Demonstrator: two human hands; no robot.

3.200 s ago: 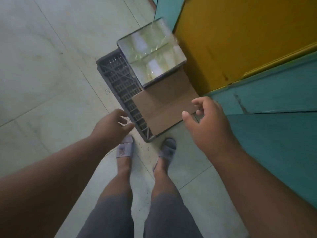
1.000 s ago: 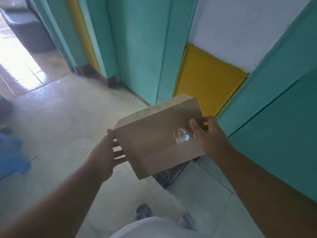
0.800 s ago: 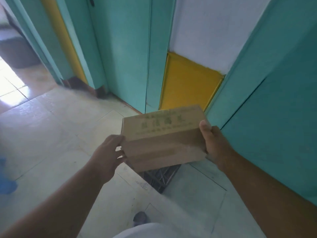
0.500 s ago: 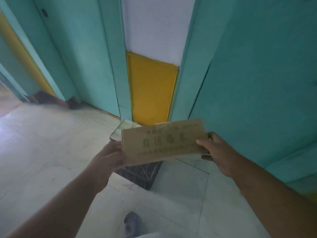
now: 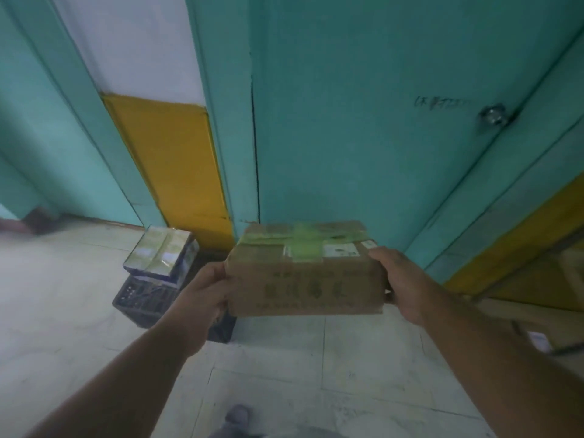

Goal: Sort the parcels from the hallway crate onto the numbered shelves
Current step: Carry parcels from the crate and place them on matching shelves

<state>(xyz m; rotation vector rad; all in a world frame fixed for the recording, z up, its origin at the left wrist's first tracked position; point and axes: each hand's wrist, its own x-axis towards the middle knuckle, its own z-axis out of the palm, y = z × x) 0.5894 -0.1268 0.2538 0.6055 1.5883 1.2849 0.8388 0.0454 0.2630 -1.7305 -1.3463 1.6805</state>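
Hallway with pale tiled floor [image 5: 79,311], teal door [image 5: 363,121] straight ahead with a round metal knob [image 5: 493,114] and some scrawled writing near it, unreadable. Yellow wall panel [image 5: 170,165] left of the door, white wall above it.

Cardboard parcel [image 5: 305,279] is held in the air in front of the door's lower part, roughly level, long side facing the camera. Green tape strip [image 5: 305,245] runs across its top, small white label [image 5: 339,249] beside the tape. Faint printed characters on the front face, too blurred to read.

Left hand [image 5: 202,295] grips the parcel's left end: thumb on the front-left edge, fingers curled under and behind, mostly hidden. Right hand [image 5: 407,282] grips the parcel's right end: thumb lies on the top right corner, fingers wrap round the far side and bottom, not fully visible. Both hands clamp on the parcel, which sits between them, touching both.

Left of the parcel and lower, dark plastic crate [image 5: 142,298] stands on the floor by the yellow panel. A plastic-wrapped pack [image 5: 161,257] rests on top of the crate, tilted. Left forearm partly covers the crate's near right corner.

Right of the parcel, at the frame edge, another brown box [image 5: 543,330] with a small label, blurry. Below the parcel, a slipper toe [image 5: 237,414] on the floor.
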